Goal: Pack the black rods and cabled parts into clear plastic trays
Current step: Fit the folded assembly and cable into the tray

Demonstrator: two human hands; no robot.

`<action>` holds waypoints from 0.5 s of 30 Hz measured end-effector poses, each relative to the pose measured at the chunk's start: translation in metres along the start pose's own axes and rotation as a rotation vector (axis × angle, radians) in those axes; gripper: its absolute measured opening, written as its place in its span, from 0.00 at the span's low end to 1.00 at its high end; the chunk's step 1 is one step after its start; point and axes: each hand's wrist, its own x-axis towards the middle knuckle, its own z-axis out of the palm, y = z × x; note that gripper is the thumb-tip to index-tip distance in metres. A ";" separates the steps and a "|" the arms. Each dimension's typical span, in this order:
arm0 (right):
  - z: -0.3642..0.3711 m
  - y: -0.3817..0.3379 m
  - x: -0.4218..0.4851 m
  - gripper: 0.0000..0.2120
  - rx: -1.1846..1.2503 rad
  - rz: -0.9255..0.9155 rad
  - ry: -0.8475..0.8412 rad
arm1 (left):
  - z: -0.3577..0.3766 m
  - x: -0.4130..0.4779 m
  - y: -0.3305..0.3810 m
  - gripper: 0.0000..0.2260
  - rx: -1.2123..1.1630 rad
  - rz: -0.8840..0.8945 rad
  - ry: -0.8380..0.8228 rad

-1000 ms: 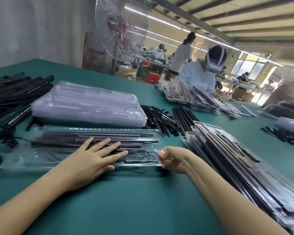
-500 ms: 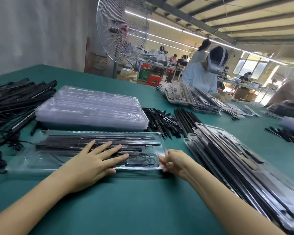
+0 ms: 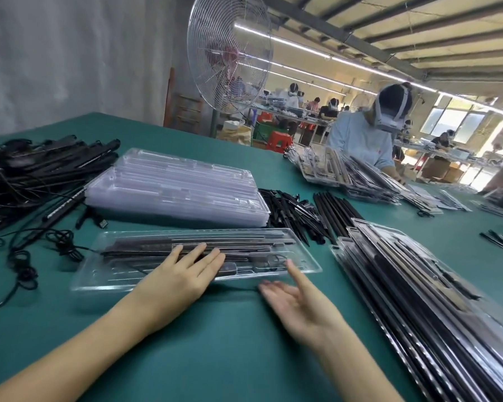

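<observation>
A clear plastic tray [image 3: 105, 278] lies on the green table in front of me, filled with black rods [image 3: 145, 245] and a coiled cable part [image 3: 270, 261]. My left hand [image 3: 180, 274] rests flat on the tray's middle with straight fingers. My right hand [image 3: 295, 303] is open just off the tray's near right corner, palm turned up, one finger pointing toward the tray edge. It holds nothing.
A stack of empty clear trays [image 3: 174, 190] sits behind the filled one. Loose black rods and cables [image 3: 32, 175] pile at the left, more rods [image 3: 299, 213] in the middle. Packed trays [image 3: 418, 285] lie stacked at the right. A person [image 3: 363, 137] works across the table.
My right hand has let go of the tray's right end and opened, drawing back toward me. The left hand stays flat on the tray. The camera has tilted closer.
</observation>
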 end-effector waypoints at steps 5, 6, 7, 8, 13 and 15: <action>0.044 0.034 -0.007 0.13 0.001 0.118 -0.128 | -0.004 0.008 0.015 0.19 -0.045 0.066 0.126; 0.049 0.036 -0.006 0.07 -0.003 0.114 -0.089 | -0.006 0.008 0.016 0.18 -0.076 0.071 0.139; 0.054 0.037 -0.006 0.04 -0.002 0.116 -0.057 | -0.007 0.008 0.016 0.16 -0.102 0.073 0.148; 0.057 0.037 -0.005 0.04 -0.019 0.119 -0.039 | -0.008 0.009 0.014 0.14 -0.121 0.070 0.165; 0.057 0.036 0.001 0.08 -0.023 0.108 0.040 | -0.021 0.009 0.014 0.11 -0.173 0.065 0.295; 0.055 0.034 0.005 0.07 0.066 0.090 0.054 | -0.034 0.008 0.024 0.07 -0.233 0.021 0.348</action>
